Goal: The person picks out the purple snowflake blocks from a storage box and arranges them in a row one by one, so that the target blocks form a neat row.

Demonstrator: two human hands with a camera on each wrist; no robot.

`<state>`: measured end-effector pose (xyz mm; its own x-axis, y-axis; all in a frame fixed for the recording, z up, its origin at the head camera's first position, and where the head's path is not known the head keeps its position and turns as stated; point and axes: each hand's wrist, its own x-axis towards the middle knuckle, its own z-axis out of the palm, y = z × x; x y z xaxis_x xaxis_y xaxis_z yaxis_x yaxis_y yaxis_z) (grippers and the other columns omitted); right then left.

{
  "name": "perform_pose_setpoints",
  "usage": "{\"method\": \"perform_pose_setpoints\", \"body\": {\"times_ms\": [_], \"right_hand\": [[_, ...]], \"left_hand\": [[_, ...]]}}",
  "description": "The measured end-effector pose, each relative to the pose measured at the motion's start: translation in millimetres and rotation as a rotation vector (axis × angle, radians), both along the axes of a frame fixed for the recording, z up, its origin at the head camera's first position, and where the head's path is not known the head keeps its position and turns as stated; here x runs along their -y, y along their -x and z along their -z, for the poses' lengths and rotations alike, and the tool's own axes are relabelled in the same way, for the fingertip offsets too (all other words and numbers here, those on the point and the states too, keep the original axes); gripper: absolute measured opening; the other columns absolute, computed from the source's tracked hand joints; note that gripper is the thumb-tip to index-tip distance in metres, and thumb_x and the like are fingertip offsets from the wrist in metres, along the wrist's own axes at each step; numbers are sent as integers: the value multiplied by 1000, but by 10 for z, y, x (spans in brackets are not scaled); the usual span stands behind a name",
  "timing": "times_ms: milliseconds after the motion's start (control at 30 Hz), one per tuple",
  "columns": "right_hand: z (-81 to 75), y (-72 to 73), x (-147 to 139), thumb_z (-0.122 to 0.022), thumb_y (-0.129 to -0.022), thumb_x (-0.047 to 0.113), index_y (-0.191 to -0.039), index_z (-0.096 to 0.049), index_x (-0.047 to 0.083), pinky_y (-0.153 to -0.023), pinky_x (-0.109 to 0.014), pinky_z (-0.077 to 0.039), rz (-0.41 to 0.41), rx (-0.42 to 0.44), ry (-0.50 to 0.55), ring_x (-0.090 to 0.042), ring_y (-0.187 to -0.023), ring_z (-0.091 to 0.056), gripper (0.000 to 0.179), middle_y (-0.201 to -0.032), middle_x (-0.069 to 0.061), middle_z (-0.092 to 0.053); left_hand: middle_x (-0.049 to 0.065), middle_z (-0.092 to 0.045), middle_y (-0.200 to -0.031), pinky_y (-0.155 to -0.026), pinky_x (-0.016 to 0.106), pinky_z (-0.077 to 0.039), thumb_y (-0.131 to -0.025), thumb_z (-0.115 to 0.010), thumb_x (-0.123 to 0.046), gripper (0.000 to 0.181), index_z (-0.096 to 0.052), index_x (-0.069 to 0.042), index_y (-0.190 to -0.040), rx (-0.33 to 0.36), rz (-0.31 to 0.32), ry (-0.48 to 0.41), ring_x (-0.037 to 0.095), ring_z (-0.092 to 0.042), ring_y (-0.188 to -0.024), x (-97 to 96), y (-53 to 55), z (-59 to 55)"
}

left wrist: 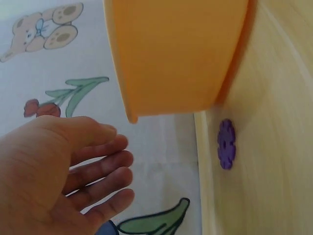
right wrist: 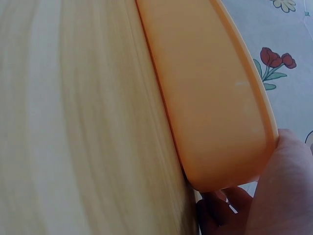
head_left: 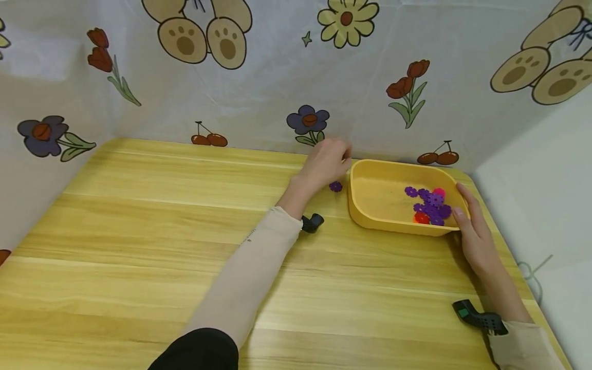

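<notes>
My right hand (head_left: 477,241) grips the yellow tray (head_left: 379,192). My left hand (head_left: 322,160) hovers near a purple disc (head_left: 335,186), fingers loosely bent.

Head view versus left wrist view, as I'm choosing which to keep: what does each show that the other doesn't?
Only the head view: the flower-shaped pieces inside the yellow tray, and the right hand gripping that tray.

Only the left wrist view: all four fingertips of the left hand, and a printed bear's head.

Both: the left hand, the tray, the wooden table and the purple piece lying on it.
</notes>
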<state>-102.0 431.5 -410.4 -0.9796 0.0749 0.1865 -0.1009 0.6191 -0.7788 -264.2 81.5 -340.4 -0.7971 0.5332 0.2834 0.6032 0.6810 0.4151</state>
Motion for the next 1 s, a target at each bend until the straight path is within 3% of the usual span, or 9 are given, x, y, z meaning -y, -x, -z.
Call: {"method": "perform_pose_setpoints", "body": {"times_ms": [167,300,467,567,733,867,1000], "right_hand": [[5,-7,4,-36,-115,29,-170,-17,32,-127,-64,8,3,-6,6,-20,-165,-5,58,-177,7,-14],[0,-15,8,-36,-114,30,-170,-18,32,-127,-63,8,9,-9,8,-19,-165,-5,58,-177,7,-15],[2,-9,17,-35,-114,30,-169,-18,32,-128,-60,8,9,-8,13,-19,-164,-6,58,-177,6,-15],[7,0,14,-36,-114,28,-169,-19,31,-130,-55,6,9,-15,15,-18,-164,-7,58,-176,5,-17],[17,21,11,-36,-114,26,-169,-20,28,-130,-44,2,1,-37,30,-15,-163,-11,57,-176,1,-19],[20,22,21,-35,-114,25,-170,-20,26,-130,-44,1,-1,-39,43,-18,-163,-11,57,-176,-2,-19],[13,11,8,-36,-114,25,-169,-21,25,-131,-43,0,8,-43,44,-18,-163,-12,57,-176,-4,-20]], "left_hand": [[-2,-66,-97,-84,26,-46,-104,-64,-19,10,-71,-16,-97,-61,31,-41,14,-56,-92,-179,-91,-90],[-5,-68,-103,-89,24,-46,-105,-64,-27,12,-72,-18,-102,-65,66,30,12,-57,-99,-413,-181,-143],[-7,-66,-102,-84,21,-45,-105,-65,-32,14,-71,-19,-103,22,108,125,10,-55,-96,-780,-333,-168],[-7,-59,-93,-73,21,-42,-105,-66,-32,17,-66,-20,-93,93,138,150,9,-52,-87,-1013,-431,-173],[-7,-51,-80,-65,21,-37,-104,-66,-36,27,-59,-21,-83,142,167,200,8,-50,-78,-1371,-548,-133],[-10,-57,-90,-75,21,-43,-104,-66,-40,18,-62,-24,-95,148,154,244,7,-54,-90,-1582,-608,-69],[-13,-62,-109,-95,20,-45,-104,-67,-29,8,-67,-28,-112,158,131,294,7,-54,-111,-1699,-635,2]]}}
